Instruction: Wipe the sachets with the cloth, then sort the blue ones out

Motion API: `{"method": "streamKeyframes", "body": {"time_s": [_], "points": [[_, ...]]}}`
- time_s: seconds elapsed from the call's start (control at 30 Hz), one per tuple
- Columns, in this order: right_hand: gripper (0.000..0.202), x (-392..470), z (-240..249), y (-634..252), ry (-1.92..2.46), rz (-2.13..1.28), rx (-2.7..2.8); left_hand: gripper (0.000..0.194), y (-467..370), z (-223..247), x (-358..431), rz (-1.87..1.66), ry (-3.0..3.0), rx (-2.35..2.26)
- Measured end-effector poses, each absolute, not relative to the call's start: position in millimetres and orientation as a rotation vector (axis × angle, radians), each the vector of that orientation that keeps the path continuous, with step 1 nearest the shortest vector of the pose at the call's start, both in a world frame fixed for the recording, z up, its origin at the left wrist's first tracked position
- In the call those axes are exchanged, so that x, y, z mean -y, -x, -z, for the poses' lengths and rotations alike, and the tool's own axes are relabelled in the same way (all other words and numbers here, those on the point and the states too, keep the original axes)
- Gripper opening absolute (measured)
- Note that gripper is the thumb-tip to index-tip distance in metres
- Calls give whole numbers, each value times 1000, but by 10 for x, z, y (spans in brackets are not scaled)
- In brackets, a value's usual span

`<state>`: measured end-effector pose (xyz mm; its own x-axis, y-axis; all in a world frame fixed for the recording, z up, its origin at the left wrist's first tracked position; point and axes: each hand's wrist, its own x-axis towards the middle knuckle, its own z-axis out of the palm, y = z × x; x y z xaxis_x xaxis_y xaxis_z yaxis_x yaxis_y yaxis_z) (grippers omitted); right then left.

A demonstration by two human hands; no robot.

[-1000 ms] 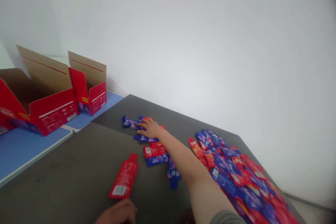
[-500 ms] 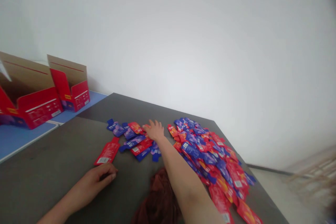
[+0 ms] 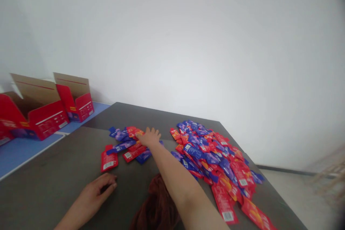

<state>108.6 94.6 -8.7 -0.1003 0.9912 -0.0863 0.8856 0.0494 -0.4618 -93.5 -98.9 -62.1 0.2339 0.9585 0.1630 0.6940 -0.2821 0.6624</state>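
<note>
My right hand [image 3: 150,138] lies with spread fingers on the right end of a small cluster of red and blue packets [image 3: 123,146] on the dark table [image 3: 61,161]. Nearer to me, my left hand [image 3: 101,190] rests on the table with its fingers curled; whether anything is inside them is hidden. A single red packet [image 3: 109,160] lies just beyond it, barcode side up, touching the cluster. To the right of my right forearm spreads a large heap of red and blue packets [image 3: 212,154].
Open red cardboard boxes [image 3: 51,118] stand on a blue table [image 3: 32,149] at the left. A brown cloth [image 3: 155,208] lies at the near edge, beside my right forearm. Behind the table rises a white wall [image 3: 172,43].
My right hand has moved left over the small cluster, and the packets there are bunched closer together. The single red packet has turned more upright. The view has shifted slightly.
</note>
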Motion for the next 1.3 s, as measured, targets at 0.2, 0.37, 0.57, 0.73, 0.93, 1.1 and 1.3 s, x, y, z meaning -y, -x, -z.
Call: {"method": "streamKeyframes", "body": {"time_s": [0.2,0.37,0.57,0.73,0.93,1.1,1.3], "points": [[125,-477,256,-1338,2115,-688,2057,29,885,629,1018,-732,-2101,-1538],[118,-301,443,-959,1999,-529,2146,29,860,607,1031,-724,-2099,-1499],[118,-500,418,-504,1850,-468,2228,25,867,627,1042,-770,-2063,-1478],[106,-496,-57,-790,1778,-556,2166,25,850,574,1047,-747,-2081,-1425],[73,716,-594,-2088,1094,-800,2642,24,816,510,1089,-685,-2119,-1410],[90,1647,-69,-2695,1265,-507,2620,27,828,520,1055,-679,-2132,-1434],[73,1815,645,-2547,1430,-283,2253,27,724,453,1143,-644,-2145,-1507]]}}
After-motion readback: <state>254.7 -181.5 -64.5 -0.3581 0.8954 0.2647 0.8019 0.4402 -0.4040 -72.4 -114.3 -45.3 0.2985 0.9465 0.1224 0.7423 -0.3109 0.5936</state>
